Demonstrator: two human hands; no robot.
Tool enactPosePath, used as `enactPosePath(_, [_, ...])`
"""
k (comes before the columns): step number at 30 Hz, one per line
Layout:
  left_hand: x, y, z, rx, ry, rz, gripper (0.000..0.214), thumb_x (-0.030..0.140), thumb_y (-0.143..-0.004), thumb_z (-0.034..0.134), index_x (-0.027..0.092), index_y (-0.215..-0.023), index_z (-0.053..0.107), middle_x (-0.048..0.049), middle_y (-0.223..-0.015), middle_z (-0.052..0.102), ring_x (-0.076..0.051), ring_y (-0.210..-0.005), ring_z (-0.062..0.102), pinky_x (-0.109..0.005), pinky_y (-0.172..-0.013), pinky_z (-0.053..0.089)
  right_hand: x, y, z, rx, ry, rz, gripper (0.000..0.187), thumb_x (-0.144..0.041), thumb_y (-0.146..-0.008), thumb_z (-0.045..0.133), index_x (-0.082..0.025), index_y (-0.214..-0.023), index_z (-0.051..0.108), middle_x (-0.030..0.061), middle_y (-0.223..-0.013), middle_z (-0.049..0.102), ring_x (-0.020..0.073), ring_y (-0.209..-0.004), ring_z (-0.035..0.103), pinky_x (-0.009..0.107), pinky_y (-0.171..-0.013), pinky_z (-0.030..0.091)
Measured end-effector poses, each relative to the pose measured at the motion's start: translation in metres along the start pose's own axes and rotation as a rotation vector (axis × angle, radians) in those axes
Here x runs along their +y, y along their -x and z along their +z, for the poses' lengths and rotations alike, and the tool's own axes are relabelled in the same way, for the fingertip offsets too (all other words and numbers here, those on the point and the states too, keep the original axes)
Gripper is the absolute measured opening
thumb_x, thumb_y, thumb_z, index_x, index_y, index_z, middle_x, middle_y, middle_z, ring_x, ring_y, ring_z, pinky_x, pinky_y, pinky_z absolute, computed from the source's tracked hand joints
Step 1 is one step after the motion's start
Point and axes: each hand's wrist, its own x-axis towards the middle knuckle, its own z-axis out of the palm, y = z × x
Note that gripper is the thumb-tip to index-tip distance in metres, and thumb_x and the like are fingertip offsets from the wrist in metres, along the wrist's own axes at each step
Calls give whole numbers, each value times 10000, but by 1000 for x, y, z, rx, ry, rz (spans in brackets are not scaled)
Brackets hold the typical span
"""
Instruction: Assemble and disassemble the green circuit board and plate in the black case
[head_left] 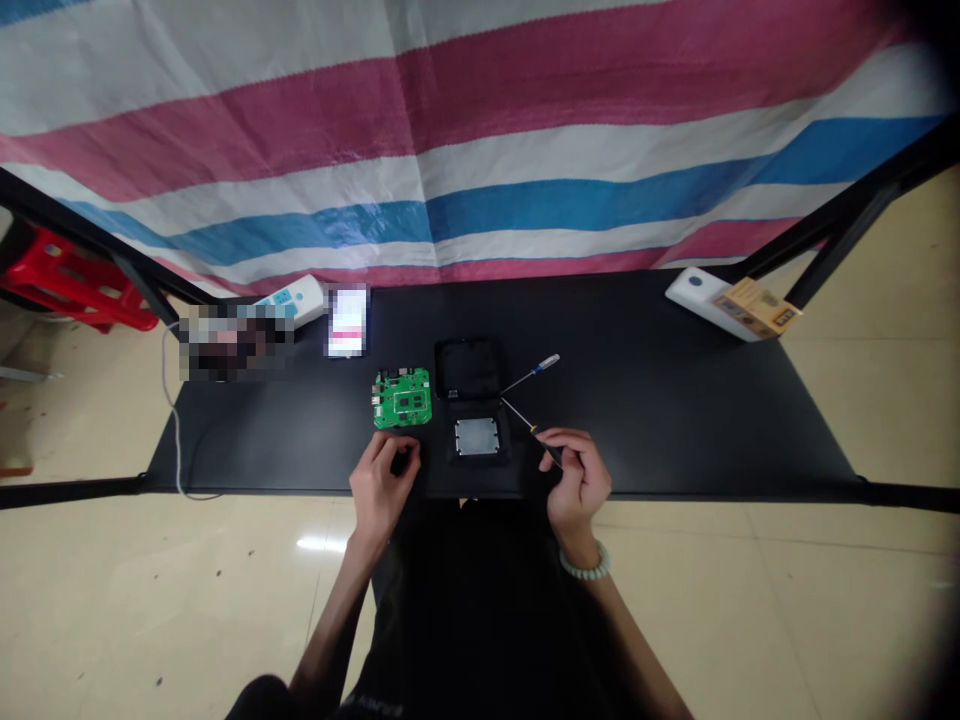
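Observation:
My right hand grips a screwdriver by its dark handle. Its thin shaft slants up and left, with the tip near the corner of a black plastic casing half. Just beyond that tip lies a second screwdriver with a blue and clear handle. A black casing half with a silver metal plate sits between my hands. My left hand is curled at the table's front edge, thumb and forefinger drawn together; what they hold, if anything, is hidden. Directly beyond it rests a green circuit board.
On the black table a lit phone lies behind the board. A white power strip and a blurred-out patch are at left. At right a small box leans on a white device. Striped sheeting hangs behind.

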Motion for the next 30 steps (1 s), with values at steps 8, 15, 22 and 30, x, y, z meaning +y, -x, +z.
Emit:
enactPosePath(8, [-2, -6, -3, 12, 1, 12, 79, 278, -1000, 689, 255, -987, 764, -24, -980, 718, -193, -910, 713, -297, -778, 526, -1, 0, 0, 4, 18, -11, 271, -140, -1020, 454, -214, -962, 708, 44, -999, 732, 113, -588, 573, 309, -573, 471])
enactPosePath(15, [-1, -5, -9, 18, 27, 26, 92, 307, -1009, 693, 263, -1037, 769, -31, -1022, 731, -202, -945, 712, -312, -788, 530, -2, -1, 2, 72, -59, 32, 235, -191, -1041, 489, -211, -978, 714, 47, -982, 735, 106, -578, 570, 286, -530, 477])
enactPosePath(22, [1, -11, -30, 121, 100, 2, 105, 307, -1002, 696, 235, -1008, 772, -13, -942, 695, -127, -663, 565, -273, -653, 467, 0, -1, 2, 227, -209, 127, 178, -245, -997, 575, -193, -891, 709, 61, -899, 721, 162, -687, 657, 262, -482, 445])
enactPosePath(30, [-11, -95, -52, 359, 218, 20, 200, 355, -1015, 665, 192, -966, 768, -13, -810, 670, -128, -650, 527, -258, -612, 397, -2, -11, -3, 303, -270, 227, 138, -254, -978, 561, -203, -895, 659, 56, -890, 700, 187, -808, 693, 231, -498, 422])
